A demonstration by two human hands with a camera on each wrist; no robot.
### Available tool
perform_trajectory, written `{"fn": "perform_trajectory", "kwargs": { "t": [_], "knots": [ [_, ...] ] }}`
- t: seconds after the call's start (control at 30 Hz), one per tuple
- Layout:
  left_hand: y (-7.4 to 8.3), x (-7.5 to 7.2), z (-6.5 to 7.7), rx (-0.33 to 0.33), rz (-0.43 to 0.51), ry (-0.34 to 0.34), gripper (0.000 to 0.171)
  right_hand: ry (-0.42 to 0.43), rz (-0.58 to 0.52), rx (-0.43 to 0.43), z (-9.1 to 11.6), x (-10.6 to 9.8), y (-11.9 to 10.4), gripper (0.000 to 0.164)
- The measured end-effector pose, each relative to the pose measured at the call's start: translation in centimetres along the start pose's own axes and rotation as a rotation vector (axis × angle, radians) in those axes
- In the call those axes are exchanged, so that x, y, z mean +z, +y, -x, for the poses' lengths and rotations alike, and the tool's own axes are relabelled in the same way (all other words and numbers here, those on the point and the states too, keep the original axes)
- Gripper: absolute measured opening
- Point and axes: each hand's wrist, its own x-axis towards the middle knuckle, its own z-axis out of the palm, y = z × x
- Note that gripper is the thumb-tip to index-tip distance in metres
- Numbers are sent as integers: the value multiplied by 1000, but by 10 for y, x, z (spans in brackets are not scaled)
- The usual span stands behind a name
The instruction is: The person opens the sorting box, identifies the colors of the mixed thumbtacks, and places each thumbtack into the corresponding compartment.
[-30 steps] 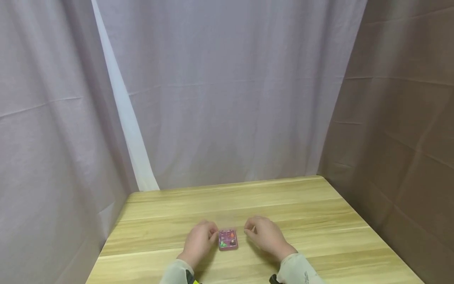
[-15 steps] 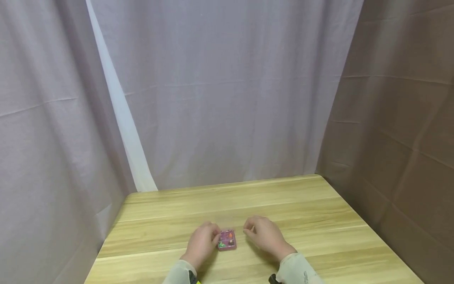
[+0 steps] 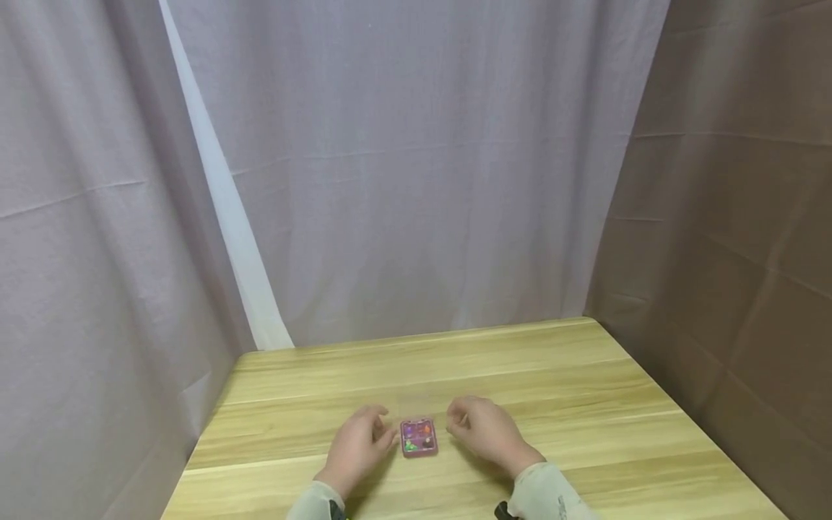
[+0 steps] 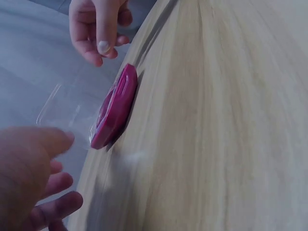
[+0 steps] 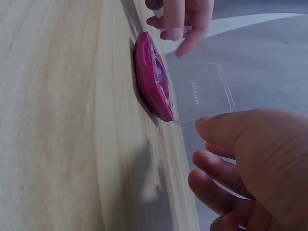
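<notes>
A small pink case lies on the wooden table between both hands. Its divided tray holds small coloured pieces: green, orange, purple and dark. The clear lid stands raised from the case in the right wrist view. Just left of the case, my left hand has its fingers apart and loosely bent, holding nothing. On the other side my right hand hovers with fingers loosely curved and nothing visible in them. In the right wrist view its thumb tip appears close to the lid's edge; whether they touch I cannot tell.
The wood-grain table spreads around the hands. Grey curtains hang behind it and to the left, with a pale gap between two of them. A brownish curtain borders the right side.
My left hand reached over the case's left edge half a second ago. It has since drawn back to the left, fingers spreading. My right hand has stayed nearly still.
</notes>
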Motion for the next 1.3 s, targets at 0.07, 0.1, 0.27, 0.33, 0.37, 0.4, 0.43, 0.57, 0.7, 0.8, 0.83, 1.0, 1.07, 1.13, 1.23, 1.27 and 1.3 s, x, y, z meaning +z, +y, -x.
{"fn": "perform_trajectory", "kwargs": {
  "t": [0.07, 0.1, 0.27, 0.33, 0.37, 0.4, 0.43, 0.57, 0.7, 0.8, 0.83, 1.0, 1.07, 1.13, 1.23, 1.27, 1.3],
  "knots": [
    [-1, -1, 0, 0, 3, 6, 54, -12, -3, -2, 0, 0, -1, 28],
    [-2, 0, 0, 4, 3, 10, 57, -18, -1, -1, 0, 1, -1, 31],
    [-1, 2, -5, 48, 5, 34, 61, -29, -2, 2, -1, 2, -7, 35],
    [2, 3, -9, 68, 13, 43, 59, -27, -6, 0, -2, 2, -10, 34],
    [3, 4, -11, 75, 12, 51, 56, -22, -9, -1, -3, 2, -11, 33],
    [4, 5, -13, 78, 19, 58, 54, -16, -15, 2, -4, 2, -12, 33],
    [6, 5, -15, 76, 26, 63, 51, -10, -18, 5, -5, 2, -13, 32],
    [9, 7, -21, 52, 45, 86, 40, 22, -51, 15, -11, 4, -19, 31],
    [12, 11, -25, 41, 67, 100, 32, -6, -114, 35, -15, 8, -23, 36],
    [14, 13, -27, 46, 74, 117, 28, -32, -147, 55, -15, 12, -24, 42],
    [14, 13, -27, 49, 76, 125, 27, -34, -150, 59, -16, 14, -25, 43],
    [12, 12, -26, 45, 96, 168, 25, 6, -151, 55, -21, 19, -28, 43],
    [12, 11, -26, 55, 101, 179, 24, 27, -140, 52, -23, 19, -29, 43],
    [10, 11, -27, 71, 98, 185, 23, 43, -124, 50, -24, 20, -29, 43],
    [8, 11, -26, 94, 93, 183, 22, 50, -112, 54, -24, 22, -29, 43],
    [8, 11, -26, 96, 95, 181, 22, 47, -114, 60, -24, 23, -29, 43],
    [7, 11, -25, 92, 92, 179, 22, 42, -121, 62, -23, 23, -29, 43]
  ]
}}
